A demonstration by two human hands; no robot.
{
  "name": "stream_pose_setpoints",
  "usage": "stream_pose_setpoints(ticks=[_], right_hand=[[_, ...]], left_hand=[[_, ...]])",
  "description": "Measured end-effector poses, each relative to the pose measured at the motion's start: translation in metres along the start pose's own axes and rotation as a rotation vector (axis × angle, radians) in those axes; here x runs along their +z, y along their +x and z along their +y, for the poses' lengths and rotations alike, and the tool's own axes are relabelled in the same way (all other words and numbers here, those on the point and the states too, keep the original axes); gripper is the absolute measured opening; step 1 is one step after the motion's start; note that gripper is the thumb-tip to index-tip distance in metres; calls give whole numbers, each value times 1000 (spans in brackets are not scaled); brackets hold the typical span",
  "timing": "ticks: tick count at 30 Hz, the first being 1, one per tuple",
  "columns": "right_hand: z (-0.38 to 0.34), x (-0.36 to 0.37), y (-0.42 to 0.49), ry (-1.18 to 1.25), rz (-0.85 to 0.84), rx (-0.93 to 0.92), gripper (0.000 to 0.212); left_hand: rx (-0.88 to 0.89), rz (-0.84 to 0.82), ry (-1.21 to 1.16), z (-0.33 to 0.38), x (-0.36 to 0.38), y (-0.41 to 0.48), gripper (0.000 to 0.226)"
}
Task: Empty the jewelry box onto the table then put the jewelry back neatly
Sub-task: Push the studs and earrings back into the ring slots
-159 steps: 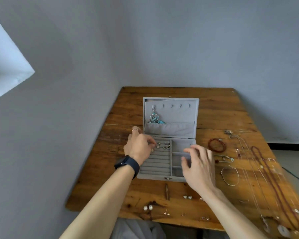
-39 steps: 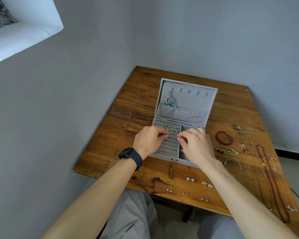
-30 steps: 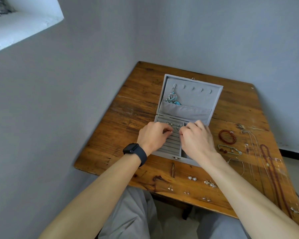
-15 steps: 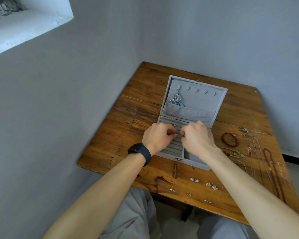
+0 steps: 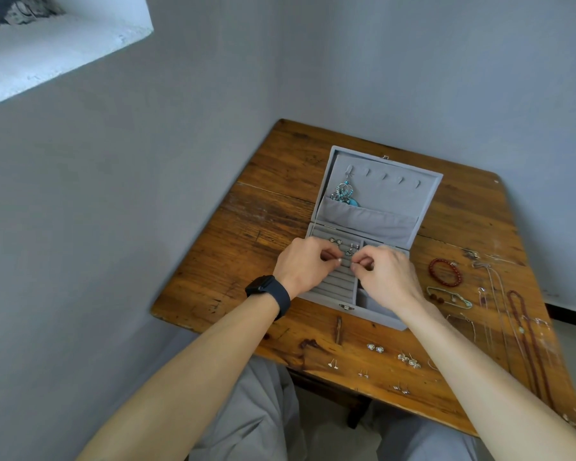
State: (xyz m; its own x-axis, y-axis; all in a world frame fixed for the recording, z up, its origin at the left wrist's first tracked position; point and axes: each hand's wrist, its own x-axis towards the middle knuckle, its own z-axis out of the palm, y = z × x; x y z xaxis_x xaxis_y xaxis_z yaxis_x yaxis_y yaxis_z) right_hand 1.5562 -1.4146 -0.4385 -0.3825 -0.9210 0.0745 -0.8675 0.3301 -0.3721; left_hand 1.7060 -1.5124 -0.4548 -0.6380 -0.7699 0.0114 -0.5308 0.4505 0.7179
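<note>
Currently both hands work over the ridged ring-slot section of the grey felt-lined jewelry box [image 5: 376, 207], which lies open at frame centre on the worn brown wooden table [image 5: 246, 234]. The left hand [image 5: 301, 266] and right hand [image 5: 384, 277] have thumb and forefinger pressed together, tips almost meeting at the slot rows. Each appears to pinch a tiny stud; the item itself is too small to confirm. The slots run left-right across the frame, so the coming push is judged straight down between ridges. Small silver earrings [image 5: 343, 244] already sit in the upper rows. Loose silver stud pairs [image 5: 374, 348] lie below the box, nearer the right hand. A dark red bead bracelet [image 5: 445, 272] rests at right. The right compartments are hidden under the right hand
</note>
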Motion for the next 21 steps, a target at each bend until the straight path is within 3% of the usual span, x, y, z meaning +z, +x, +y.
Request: stream_pose_setpoints(ticks=[4,14,17,21], right_hand=[[-6,-2,0,-195,45,-129,18],[-29,-10,6,-483,-99,-152,25],[-29,-6,10,-435,-121,-123,24],[-16,-1,10,-134,-66,-6,22]], left_hand=[[4,6,2,-1,0,0,20],[-10,12,-20,-4,0,2,20],[-7,10,-20,-5,1,1,21],[0,7,-30,-6,1,1,20]])
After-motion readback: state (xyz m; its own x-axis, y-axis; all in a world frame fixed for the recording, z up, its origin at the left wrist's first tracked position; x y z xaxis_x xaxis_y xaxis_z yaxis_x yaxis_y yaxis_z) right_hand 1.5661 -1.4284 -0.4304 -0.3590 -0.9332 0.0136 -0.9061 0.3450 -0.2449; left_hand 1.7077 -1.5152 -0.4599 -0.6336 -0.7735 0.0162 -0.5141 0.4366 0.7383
